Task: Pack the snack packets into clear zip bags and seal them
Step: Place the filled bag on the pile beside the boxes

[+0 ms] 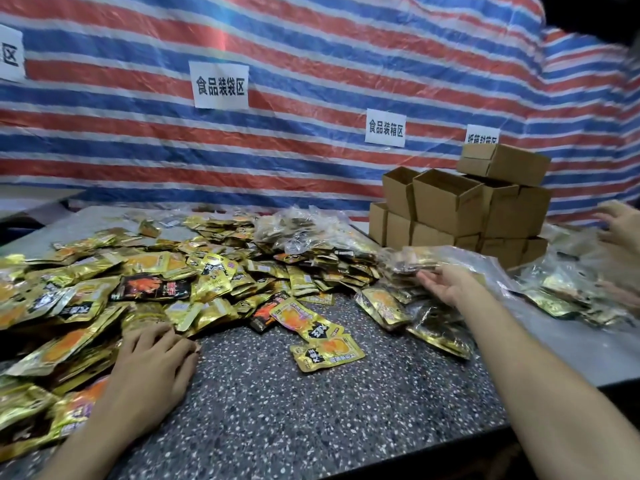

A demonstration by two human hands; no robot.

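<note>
On speckled table (311,410) | snack packets (138,271): gold foil, glossy, heaped

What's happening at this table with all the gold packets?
A person is bagging snack packets. Their left hand rests flat on the loose pile, while the right hand reaches to a filled clear bag near the cardboard boxes. At the far right is another person's hand.

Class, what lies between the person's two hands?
In the head view, a few loose snack packets lie on speckled tabletop between left hand and right hand.
</note>
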